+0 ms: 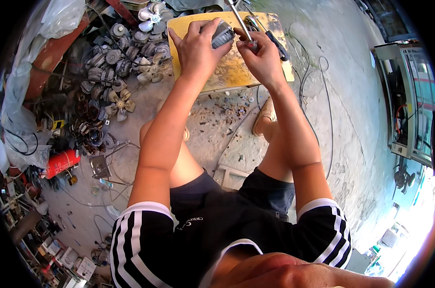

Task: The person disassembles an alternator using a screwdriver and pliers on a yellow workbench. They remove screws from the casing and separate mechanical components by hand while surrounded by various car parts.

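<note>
My left hand (198, 53) is closed around a grey, ribbed block-shaped part (222, 34) above the far side of a worn yellow tabletop (234, 72). Just right of it, my right hand (265, 62) grips a screwdriver (240, 20) by its handle, which the fingers mostly hide. The long metal shaft slants up and away from me. A small gap shows between the part and my right fingers. Beyond my right hand lie a black-handled tool (278, 45) and some smaller tools, partly covered by the hand.
Heaped old motors (114, 56) and fan blades (120, 103) lie left of the table. Small debris (217, 113) litters the floor before it. A black cable (330, 110) runs along the floor at right, near a metal-framed cabinet (400, 101). A red canister (61, 163) lies at left.
</note>
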`<state>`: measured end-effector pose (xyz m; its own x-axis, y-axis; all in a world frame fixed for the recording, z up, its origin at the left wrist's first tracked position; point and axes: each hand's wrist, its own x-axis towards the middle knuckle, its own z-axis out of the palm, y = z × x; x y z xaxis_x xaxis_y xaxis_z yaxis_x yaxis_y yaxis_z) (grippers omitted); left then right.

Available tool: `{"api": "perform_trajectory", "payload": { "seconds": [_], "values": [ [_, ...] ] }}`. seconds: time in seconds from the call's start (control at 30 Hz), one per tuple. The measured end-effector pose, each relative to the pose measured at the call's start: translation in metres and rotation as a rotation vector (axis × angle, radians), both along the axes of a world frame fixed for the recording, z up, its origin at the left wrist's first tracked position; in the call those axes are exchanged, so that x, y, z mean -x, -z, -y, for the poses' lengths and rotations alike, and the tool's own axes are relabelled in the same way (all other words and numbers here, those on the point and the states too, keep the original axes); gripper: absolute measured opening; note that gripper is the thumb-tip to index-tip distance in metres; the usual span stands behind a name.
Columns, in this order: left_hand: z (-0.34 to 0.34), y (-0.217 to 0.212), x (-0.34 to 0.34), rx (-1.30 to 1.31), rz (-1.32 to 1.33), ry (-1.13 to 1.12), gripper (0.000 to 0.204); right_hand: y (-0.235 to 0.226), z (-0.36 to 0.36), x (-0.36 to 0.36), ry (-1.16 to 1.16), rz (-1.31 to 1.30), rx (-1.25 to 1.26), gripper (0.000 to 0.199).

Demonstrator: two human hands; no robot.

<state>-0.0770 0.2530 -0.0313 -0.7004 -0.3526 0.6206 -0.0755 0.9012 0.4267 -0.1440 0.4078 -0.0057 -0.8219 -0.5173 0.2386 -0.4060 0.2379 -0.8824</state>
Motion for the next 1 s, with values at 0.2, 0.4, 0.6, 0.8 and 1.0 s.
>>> {"api": "perform_trajectory", "payload": {
  "seconds": [0.2, 0.4, 0.6, 0.8, 1.0],
  "values": [
    [-0.007, 0.0, 0.006, -0.011, 0.017, -0.032, 0.057, 0.006, 0.001, 0.011, 0.073, -0.076, 0.143, 0.029],
    [-0.007, 0.0, 0.008, -0.022, 0.045, -0.04, 0.056, 0.002, 0.0, 0.009, 0.027, -0.037, 0.059, 0.031],
    [-0.009, 0.001, 0.012, -0.012, 0.037, -0.025, 0.056, 0.016, 0.001, 0.018, 0.049, 0.043, 0.01, 0.029],
    [-0.009, 0.001, 0.013, -0.034, 0.048, -0.029, 0.056, 0.016, 0.001, 0.018, 0.051, 0.028, 0.065, 0.029],
    [-0.009, 0.003, 0.014, -0.034, 0.057, -0.035, 0.056, 0.011, 0.006, 0.014, 0.075, 0.017, 0.115, 0.028]
  ]
}}
